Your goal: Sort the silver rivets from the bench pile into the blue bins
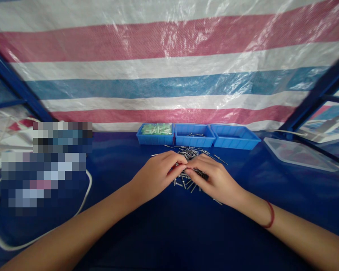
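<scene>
Over a loose pile of blind rivets [188,152] on the blue table, both hands meet at the fingertips. My left hand [158,173] is closed in a pinch, thumb against fingers. My right hand [219,178] pinches too, its fingertips touching those of the left. Whatever lies between the fingers is too small or hidden to make out. The hands cover part of the pile, and some rivets lie scattered around it.
Behind the pile stand three blue bins: the left bin [155,140] holds pale green pieces, the middle bin [194,142] a few rivets, and then the right bin [237,143]. A clear plastic lid [299,155] lies right. A white cable [86,192] loops left, beside a blurred-out area.
</scene>
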Demonstrator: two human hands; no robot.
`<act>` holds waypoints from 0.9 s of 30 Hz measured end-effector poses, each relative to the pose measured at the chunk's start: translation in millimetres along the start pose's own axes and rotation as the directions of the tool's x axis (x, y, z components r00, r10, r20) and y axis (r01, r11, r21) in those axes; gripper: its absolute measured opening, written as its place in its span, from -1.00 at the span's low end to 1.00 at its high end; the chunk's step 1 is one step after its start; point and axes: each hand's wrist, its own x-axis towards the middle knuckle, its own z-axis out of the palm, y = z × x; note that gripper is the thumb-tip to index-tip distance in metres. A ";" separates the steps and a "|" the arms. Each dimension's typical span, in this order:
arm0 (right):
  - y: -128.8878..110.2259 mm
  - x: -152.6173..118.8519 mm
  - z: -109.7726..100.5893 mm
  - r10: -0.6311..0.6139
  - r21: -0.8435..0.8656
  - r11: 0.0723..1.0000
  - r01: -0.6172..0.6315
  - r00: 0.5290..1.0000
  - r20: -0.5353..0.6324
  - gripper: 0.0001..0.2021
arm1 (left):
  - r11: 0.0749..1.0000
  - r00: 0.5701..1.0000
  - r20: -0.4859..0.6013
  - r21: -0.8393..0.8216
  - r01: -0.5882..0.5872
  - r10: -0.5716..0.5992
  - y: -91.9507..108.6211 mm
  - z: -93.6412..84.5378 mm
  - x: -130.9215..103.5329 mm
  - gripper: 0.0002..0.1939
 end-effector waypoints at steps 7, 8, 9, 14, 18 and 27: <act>2.2 -1.1 3.2 0.083 0.069 0.994 -0.081 0.996 -0.023 -0.88 | 0.993 0.997 0.010 -0.091 0.071 -0.071 -0.1 3.2 0.5 -0.91; 1.3 -1.0 3.1 0.100 0.076 0.992 -0.098 0.995 -0.019 -0.88 | 0.993 0.998 0.004 -0.092 0.067 -0.067 0.1 3.0 0.4 -0.90; 0.4 -1.0 2.9 0.118 0.082 0.990 -0.116 0.993 -0.014 -0.88 | 0.994 0.998 -0.006 -0.094 0.063 -0.064 0.4 2.8 0.2 -0.90; 0.1 -1.1 1.6 0.171 0.094 0.981 -0.170 0.985 0.005 -0.87 | 0.995 0.998 -0.047 -0.082 0.048 -0.052 1.3 2.7 -0.8 -0.89; 3.5 -1.7 0.2 0.215 0.087 0.974 -0.209 0.975 -0.063 -0.89 | 0.996 0.995 -0.076 -0.063 0.057 -0.061 -2.6 3.9 -1.2 -0.90; -0.6 -2.1 -1.9 0.132 0.088 0.989 -0.121 0.982 -0.133 -0.92 | 0.999 1.000 0.000 -0.014 0.031 -0.031 -9.0 4.0 0.1 -0.88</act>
